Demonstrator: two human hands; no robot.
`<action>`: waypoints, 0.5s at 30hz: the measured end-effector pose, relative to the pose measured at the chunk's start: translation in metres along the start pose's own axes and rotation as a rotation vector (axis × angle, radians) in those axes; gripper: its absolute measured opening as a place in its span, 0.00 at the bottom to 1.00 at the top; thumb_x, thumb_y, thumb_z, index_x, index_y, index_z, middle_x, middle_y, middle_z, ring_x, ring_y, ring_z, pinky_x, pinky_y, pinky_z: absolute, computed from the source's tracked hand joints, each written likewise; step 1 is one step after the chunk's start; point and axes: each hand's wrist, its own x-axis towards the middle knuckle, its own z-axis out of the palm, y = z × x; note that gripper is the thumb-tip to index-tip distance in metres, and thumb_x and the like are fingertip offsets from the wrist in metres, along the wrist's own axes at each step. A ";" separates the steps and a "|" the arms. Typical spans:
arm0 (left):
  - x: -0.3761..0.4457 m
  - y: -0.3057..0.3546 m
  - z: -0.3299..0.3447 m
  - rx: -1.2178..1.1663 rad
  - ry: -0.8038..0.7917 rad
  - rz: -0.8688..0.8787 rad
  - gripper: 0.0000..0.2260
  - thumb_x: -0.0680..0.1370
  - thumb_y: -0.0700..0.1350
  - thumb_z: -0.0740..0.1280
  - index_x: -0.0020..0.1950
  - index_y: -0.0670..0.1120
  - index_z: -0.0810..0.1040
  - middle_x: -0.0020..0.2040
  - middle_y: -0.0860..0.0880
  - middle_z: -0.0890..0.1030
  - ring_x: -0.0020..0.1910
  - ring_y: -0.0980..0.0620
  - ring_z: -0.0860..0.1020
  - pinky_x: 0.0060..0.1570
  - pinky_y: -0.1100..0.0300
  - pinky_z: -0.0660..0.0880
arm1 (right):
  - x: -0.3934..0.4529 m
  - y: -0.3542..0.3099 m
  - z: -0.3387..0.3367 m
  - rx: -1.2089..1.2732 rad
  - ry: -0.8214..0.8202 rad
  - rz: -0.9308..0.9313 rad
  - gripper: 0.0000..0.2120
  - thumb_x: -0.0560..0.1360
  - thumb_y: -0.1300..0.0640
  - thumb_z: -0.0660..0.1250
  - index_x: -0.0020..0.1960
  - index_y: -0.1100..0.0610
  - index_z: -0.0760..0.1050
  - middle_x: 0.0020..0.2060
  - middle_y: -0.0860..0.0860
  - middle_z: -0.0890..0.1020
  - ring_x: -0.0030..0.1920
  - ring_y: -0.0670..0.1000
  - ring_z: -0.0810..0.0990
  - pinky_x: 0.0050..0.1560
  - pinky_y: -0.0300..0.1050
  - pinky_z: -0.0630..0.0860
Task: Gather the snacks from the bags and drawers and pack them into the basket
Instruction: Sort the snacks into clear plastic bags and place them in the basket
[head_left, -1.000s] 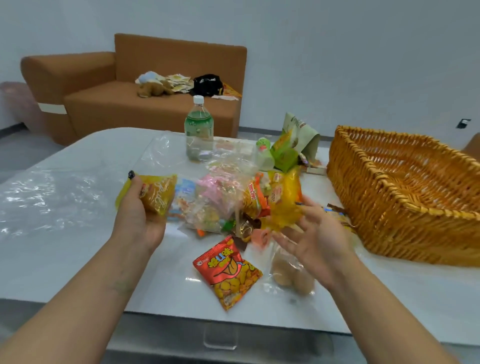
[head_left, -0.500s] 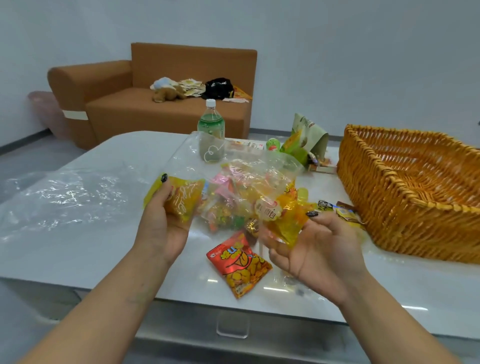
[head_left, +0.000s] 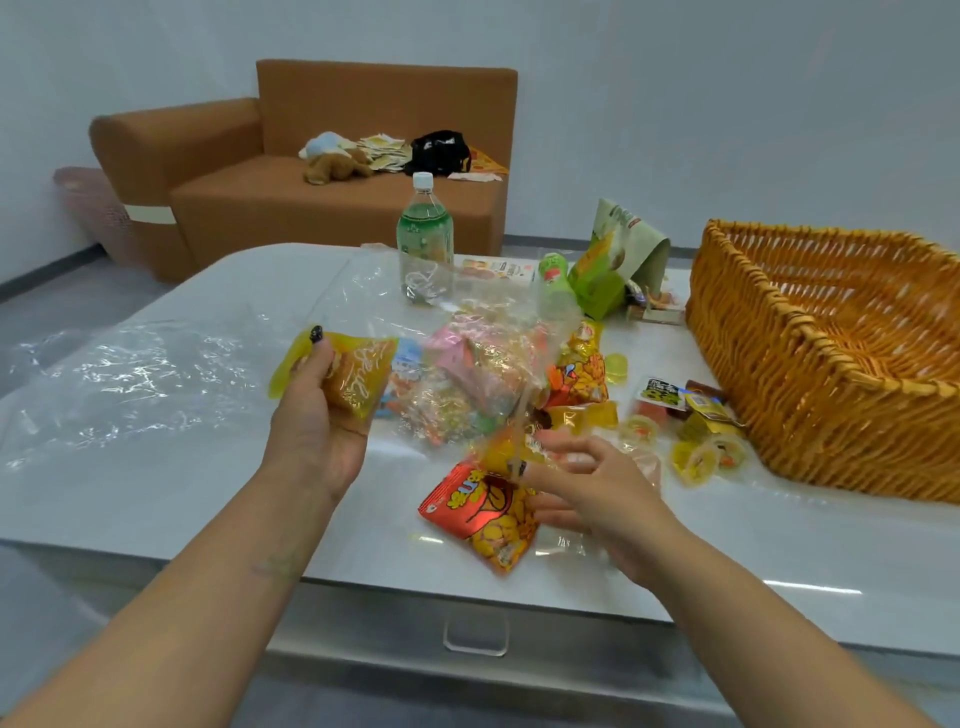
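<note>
Left hand (head_left: 317, 415): a yellow see-through snack packet (head_left: 353, 376) was gripped, thumb curled over its top, left of centre of the frame.
Right hand (head_left: 587, 493): blurred; a corner of the clear plastic bag of mixed sweets (head_left: 467, 384) seemed to be pinched, though the fingers could not be clearly told.
Red and yellow snack packet (head_left: 483, 514): laid on the white table (head_left: 156, 493), just beside the right hand.
Woven orange wicker basket (head_left: 831, 364): stood at the right of the frame; small loose sweets (head_left: 696, 436) were scattered near it.
</note>
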 end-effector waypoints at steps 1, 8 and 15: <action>0.003 -0.002 -0.002 0.008 0.016 -0.003 0.04 0.81 0.44 0.64 0.51 0.47 0.78 0.44 0.50 0.84 0.57 0.48 0.81 0.47 0.55 0.82 | 0.001 0.001 0.001 -0.170 0.041 -0.103 0.23 0.71 0.57 0.74 0.63 0.51 0.72 0.57 0.53 0.76 0.43 0.52 0.83 0.39 0.43 0.81; 0.010 -0.003 -0.009 0.034 0.092 0.000 0.03 0.81 0.44 0.65 0.49 0.48 0.78 0.48 0.48 0.84 0.57 0.48 0.82 0.55 0.49 0.80 | 0.011 0.008 0.009 -0.613 -0.057 -0.578 0.24 0.76 0.62 0.65 0.68 0.44 0.72 0.63 0.45 0.69 0.57 0.44 0.74 0.55 0.39 0.76; 0.008 0.005 -0.013 0.021 0.121 0.036 0.05 0.80 0.44 0.67 0.55 0.47 0.78 0.49 0.48 0.84 0.41 0.55 0.85 0.37 0.57 0.82 | 0.020 -0.018 -0.023 -0.299 0.374 -0.500 0.08 0.72 0.57 0.72 0.50 0.51 0.77 0.41 0.46 0.83 0.35 0.50 0.84 0.36 0.44 0.79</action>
